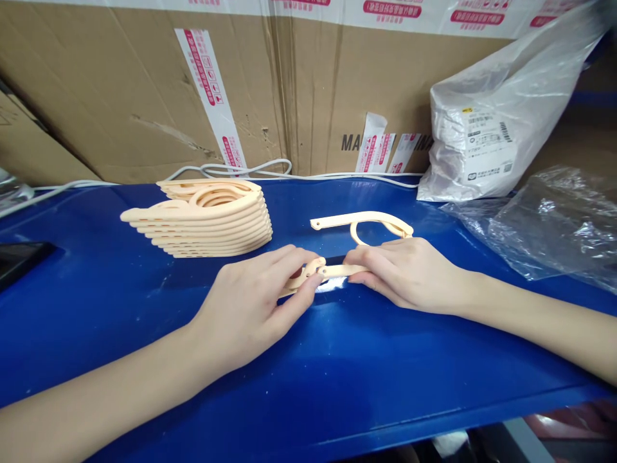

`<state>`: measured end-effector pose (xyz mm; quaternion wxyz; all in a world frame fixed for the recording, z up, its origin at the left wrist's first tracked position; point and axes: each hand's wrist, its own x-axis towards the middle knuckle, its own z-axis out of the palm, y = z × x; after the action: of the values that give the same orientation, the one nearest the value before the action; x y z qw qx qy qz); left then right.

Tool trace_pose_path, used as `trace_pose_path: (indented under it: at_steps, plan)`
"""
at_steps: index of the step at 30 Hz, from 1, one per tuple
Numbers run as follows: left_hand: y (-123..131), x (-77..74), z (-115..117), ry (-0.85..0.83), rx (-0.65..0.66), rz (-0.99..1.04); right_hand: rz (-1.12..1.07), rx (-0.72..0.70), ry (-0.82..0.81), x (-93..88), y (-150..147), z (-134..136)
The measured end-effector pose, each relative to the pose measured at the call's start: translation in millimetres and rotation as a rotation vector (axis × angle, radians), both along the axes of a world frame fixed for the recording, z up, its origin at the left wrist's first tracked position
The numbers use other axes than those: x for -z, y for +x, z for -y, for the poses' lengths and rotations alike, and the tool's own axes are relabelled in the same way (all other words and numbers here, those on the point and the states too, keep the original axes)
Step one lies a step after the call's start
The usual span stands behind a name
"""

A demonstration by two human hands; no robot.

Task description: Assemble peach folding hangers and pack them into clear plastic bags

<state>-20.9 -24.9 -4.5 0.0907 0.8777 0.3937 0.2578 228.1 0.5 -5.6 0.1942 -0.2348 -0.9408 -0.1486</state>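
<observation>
A cream plastic folding hanger (333,271) is between my two hands, just above the blue table. My left hand (260,289) pinches it at a joint where two flat ends with small holes meet, thumb in front and fingers behind. My right hand (409,273) grips the slim bar on the other side, its fingers closed and hiding part of it. Right behind my right hand is a curved cream arm (357,218) with a thin loop below it. I cannot tell whether it joins the held hanger.
A neat stack of folded cream hangers (212,222) lies at the back left. A white plastic bag (482,128) with a label and clear plastic film (554,225) are at the right. Cardboard boxes (313,83) and a white cable (308,177) line the blue table's (270,399) back.
</observation>
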Motion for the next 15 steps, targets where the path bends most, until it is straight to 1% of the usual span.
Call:
trace_pose_path:
  at_steps: [3,9,15]
  plan:
    - [0.4,-0.5,-0.3,-0.027,-0.006,-0.052,-0.015,0.0,0.014,-0.5,-0.8,1.2]
    - [-0.2,-1.7,1.2,0.04,0.006,-0.104,-0.037,0.013,0.129,-2.7,-3.2,3.9]
    - [-0.1,-0.1,4.3,0.055,-0.024,-0.146,-0.035,0.011,0.113,-1.4,-3.3,1.6]
